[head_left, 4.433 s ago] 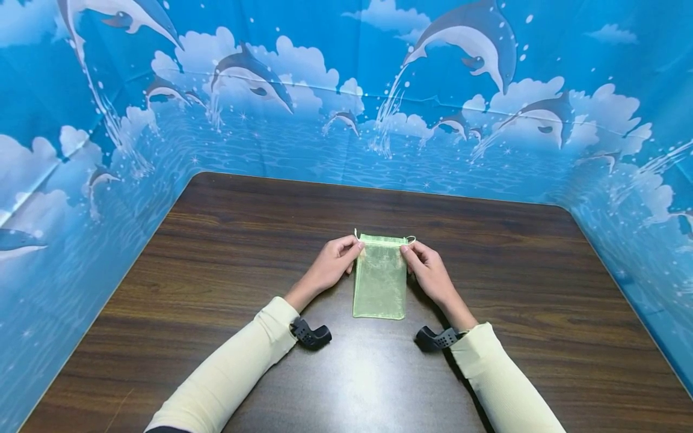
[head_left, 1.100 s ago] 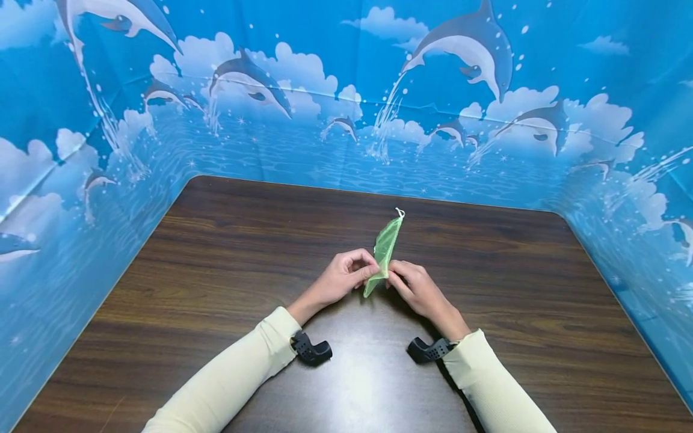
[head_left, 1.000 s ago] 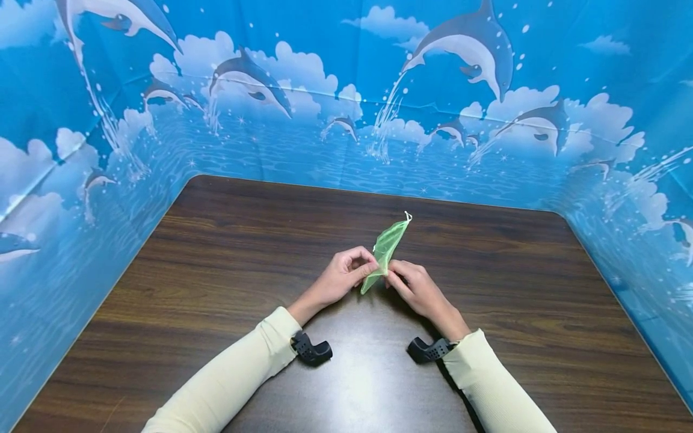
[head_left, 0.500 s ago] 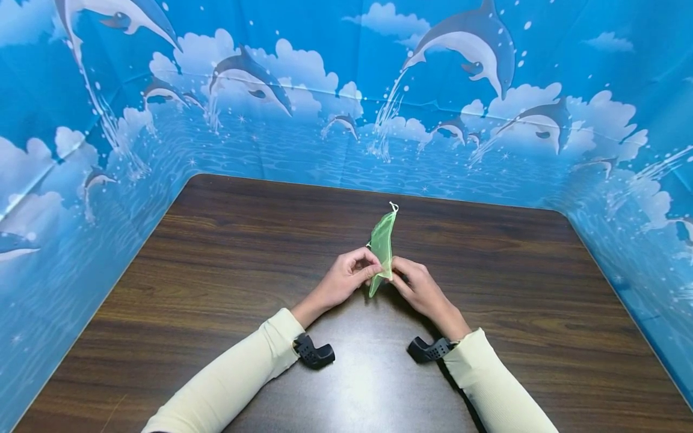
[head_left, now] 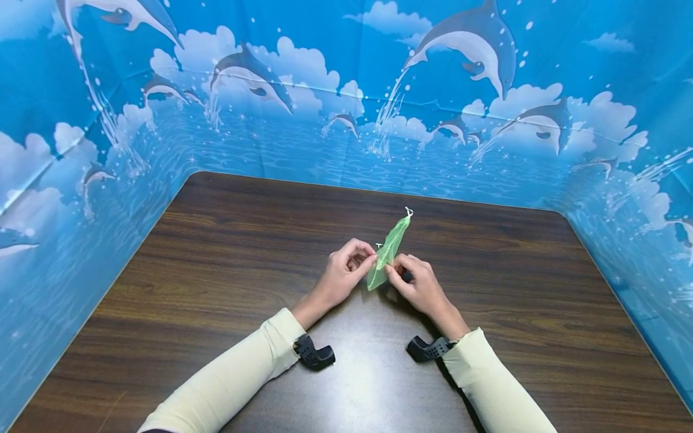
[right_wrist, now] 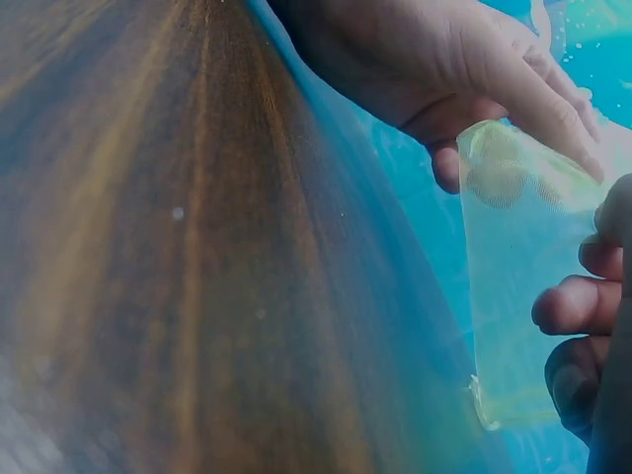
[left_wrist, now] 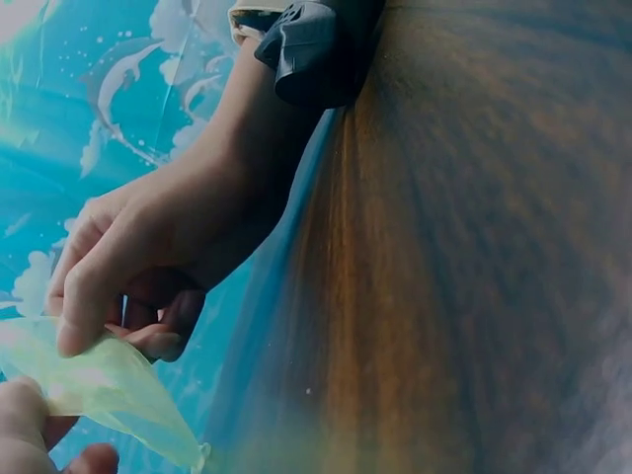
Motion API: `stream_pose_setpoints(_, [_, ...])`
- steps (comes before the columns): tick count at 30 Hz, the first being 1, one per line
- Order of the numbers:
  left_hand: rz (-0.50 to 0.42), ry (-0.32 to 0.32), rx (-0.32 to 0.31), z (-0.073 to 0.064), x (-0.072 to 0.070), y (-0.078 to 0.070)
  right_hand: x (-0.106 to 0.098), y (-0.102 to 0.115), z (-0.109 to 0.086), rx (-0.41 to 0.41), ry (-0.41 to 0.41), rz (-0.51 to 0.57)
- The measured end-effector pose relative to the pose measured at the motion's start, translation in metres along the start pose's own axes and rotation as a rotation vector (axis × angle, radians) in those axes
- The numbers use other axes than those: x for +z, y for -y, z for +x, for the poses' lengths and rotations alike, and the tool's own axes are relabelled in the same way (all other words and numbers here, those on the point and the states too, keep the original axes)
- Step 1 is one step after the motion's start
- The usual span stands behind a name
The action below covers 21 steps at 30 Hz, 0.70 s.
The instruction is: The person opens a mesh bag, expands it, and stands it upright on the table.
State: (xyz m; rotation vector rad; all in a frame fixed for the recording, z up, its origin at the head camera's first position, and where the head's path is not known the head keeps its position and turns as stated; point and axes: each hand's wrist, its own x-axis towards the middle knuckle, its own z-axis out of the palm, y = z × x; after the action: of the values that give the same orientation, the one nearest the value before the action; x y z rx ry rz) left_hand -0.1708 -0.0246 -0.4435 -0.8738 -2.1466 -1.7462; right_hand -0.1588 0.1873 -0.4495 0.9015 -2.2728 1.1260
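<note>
A sheer light-green drawstring bag (head_left: 391, 243) is held up between the two hands, narrowed and slanting, its white cord ends pointing away to the back right. The left hand (head_left: 343, 270) pinches its left side between thumb and forefinger. Opposite, the right hand (head_left: 419, 282) pinches it near the lower part. In the left wrist view the right hand's thumb presses on the thin fabric (left_wrist: 109, 385), with the left hand's fingers (left_wrist: 22, 415) at the lower left. Seen in the right wrist view, the left hand's fingertips show through the mesh (right_wrist: 518, 286).
A dark wood-grain table (head_left: 243, 240) lies under both arms. Around its back and sides hangs a blue curtain (head_left: 303, 144) printed with dolphins. Each wrist bears a black camera mount, such as the left one (head_left: 315, 353).
Earlier the bag was spread flat with both hands at its drawstring end. Since then it has been turned edge-on, the hands now near its other end. Lately it swung rightward, and the left fingers shifted up.
</note>
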Motion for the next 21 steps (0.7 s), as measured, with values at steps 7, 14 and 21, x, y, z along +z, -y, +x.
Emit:
stream_pose_setpoints(7, [0.096, 0.026, 0.057, -0.0003, 0.0003, 0.0008, -0.0005, -0.0001, 0.0001, 0.006, -0.049, -0.046])
stream_pose_setpoints(14, [0.183, -0.105, 0.084, 0.0008, 0.0015, -0.0002, -0.0012, -0.0013, 0.0007, 0.002, -0.081, -0.148])
stream_pose_setpoints(21, [0.344, -0.091, 0.113, -0.0001, 0.001, -0.0011, -0.0048, -0.0009, 0.0043, -0.084, -0.092, -0.138])
